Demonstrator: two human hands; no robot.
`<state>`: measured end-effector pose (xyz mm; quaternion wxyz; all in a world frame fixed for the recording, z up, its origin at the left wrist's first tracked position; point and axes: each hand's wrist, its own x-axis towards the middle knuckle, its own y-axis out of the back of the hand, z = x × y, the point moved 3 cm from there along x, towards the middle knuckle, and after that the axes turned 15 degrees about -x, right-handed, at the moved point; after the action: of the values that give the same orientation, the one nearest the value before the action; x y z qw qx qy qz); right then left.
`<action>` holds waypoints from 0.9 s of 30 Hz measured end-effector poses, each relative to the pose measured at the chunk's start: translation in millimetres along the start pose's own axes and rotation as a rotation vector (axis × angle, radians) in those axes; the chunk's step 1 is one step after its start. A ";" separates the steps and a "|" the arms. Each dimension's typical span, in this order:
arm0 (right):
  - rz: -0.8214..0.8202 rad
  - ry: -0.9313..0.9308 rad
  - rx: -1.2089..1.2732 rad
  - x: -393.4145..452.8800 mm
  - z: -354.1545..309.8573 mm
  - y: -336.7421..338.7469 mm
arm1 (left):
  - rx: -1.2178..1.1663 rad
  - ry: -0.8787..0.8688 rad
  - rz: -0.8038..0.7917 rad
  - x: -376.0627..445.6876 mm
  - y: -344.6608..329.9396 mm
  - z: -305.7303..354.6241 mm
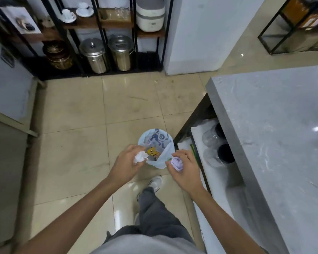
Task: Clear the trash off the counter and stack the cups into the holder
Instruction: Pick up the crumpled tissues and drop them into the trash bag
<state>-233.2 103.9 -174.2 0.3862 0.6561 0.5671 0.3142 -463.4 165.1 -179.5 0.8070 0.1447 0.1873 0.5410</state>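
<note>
A white paper ball [140, 156] is being gripped by the left hand [129, 162], a purple wad [177, 163] by the right hand [184, 168]. Both should be released squarely over the bin [155, 140], clear of its rim.

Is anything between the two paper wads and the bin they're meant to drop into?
Nothing visible. The left hand holds a white wad and the right hand a lilac wad, both at the rim of the open, bag-lined bin, which already holds some wrappers.

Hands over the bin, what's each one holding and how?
The left hand clutches a crumpled white paper ball in its fingertips; the right hand wraps a crumpled lilac wad in its fingers.
</note>
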 end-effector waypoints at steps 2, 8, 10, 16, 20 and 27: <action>-0.042 -0.033 0.000 19.4 7.6 -17.6 | -0.013 0.047 0.005 16.3 -2.5 -17.5; -0.110 -0.094 0.008 71.9 31.0 -69.9 | -0.014 0.169 0.020 70.9 -21.7 -69.4; -0.152 -0.083 -0.009 88.1 38.0 -90.4 | -0.013 0.200 0.017 87.6 -31.5 -89.3; -0.193 -0.131 -0.041 131.0 77.8 -181.2 | -0.026 0.334 -0.031 133.6 -68.9 -178.0; -0.215 -0.181 -0.034 149.4 117.9 -271.1 | -0.030 0.376 -0.082 166.2 -103.1 -257.6; -0.265 -0.237 -0.062 177.4 188.7 -410.0 | 0.080 0.297 -0.258 227.2 -163.2 -380.9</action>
<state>-250.1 274.5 -627.8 0.5083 0.5959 0.5892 0.1984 -426.3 326.7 -622.1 0.8268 0.0703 0.3427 0.4405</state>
